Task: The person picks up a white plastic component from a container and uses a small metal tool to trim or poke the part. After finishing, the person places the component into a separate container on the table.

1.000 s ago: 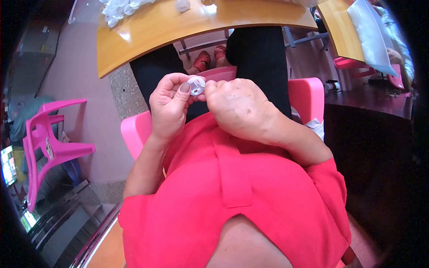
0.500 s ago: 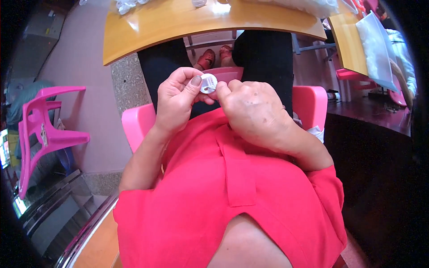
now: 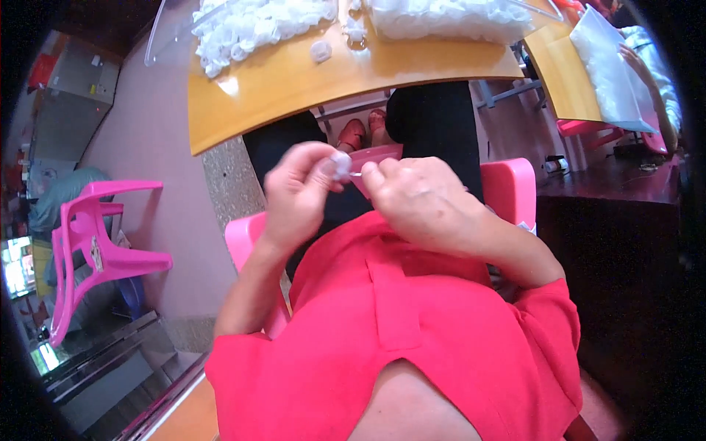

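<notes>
Above my lap, my left hand (image 3: 300, 192) pinches a small round white plastic piece (image 3: 340, 165) between thumb and fingers; motion blurs it. Just to the right, my right hand (image 3: 423, 192) is closed with its back up, thumb against the curled fingers. A thin whitish tip (image 3: 356, 174) juts from its thumb toward the round piece; the rest of whatever it grips is hidden in the hand. A narrow gap shows between the two hands.
A wooden table (image 3: 368, 70) stands ahead, with clear trays of white pieces (image 3: 257, 29) and one loose round piece (image 3: 321, 51). A pink bin (image 3: 376, 153) is between my legs. Left is a pink plastic chair (image 3: 103, 253). At far right, another person's arm (image 3: 647, 77) touches a white tray (image 3: 599, 66).
My view has tilted up, showing more of the table and trays. The round piece has turned from facing up and is blurred, and a gap has opened between it and my right hand.
</notes>
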Motion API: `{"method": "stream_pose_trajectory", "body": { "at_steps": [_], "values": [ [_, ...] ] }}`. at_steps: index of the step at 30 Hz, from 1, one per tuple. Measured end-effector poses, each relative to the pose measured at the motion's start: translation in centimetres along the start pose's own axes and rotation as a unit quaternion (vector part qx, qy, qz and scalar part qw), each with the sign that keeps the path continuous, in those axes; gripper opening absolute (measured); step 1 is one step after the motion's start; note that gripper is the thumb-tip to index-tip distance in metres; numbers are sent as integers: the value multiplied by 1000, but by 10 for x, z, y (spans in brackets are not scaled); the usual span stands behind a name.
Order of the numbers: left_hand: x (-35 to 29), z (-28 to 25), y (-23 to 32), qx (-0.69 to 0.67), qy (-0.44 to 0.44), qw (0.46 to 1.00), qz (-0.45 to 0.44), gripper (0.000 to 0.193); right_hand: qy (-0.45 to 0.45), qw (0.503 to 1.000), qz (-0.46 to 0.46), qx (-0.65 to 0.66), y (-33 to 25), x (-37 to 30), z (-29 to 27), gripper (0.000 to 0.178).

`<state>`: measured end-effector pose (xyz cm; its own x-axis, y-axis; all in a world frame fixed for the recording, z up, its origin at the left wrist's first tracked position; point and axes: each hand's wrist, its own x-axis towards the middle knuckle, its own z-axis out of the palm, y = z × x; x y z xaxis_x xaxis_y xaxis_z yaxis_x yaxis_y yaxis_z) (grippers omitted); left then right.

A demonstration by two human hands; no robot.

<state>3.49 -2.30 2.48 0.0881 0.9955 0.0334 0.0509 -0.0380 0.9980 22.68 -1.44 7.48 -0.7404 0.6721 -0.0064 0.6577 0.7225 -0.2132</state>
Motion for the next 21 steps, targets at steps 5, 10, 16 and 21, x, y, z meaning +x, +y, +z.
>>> {"method": "stream_pose_trajectory", "body": {
  "at_steps": [5, 10, 16, 21],
  "values": [
    [98, -74, 85, 253, 211, 884, 331, 19, 40, 998, 49, 17, 21, -13, -2, 19],
    [210, -144, 107, 364, 288, 841, 279, 24, -10, 998, 58, 28, 26, -15, 18, 15],
    [185, -65, 56, 416, 162, 758, 475, 19, -34, 995, 78, 56, 41, -15, 27, 18],
    [181, -22, -5, 447, 24, 816, 365, 25, 21, 997, 49, 64, 39, -10, 31, 14]
  ]
}}
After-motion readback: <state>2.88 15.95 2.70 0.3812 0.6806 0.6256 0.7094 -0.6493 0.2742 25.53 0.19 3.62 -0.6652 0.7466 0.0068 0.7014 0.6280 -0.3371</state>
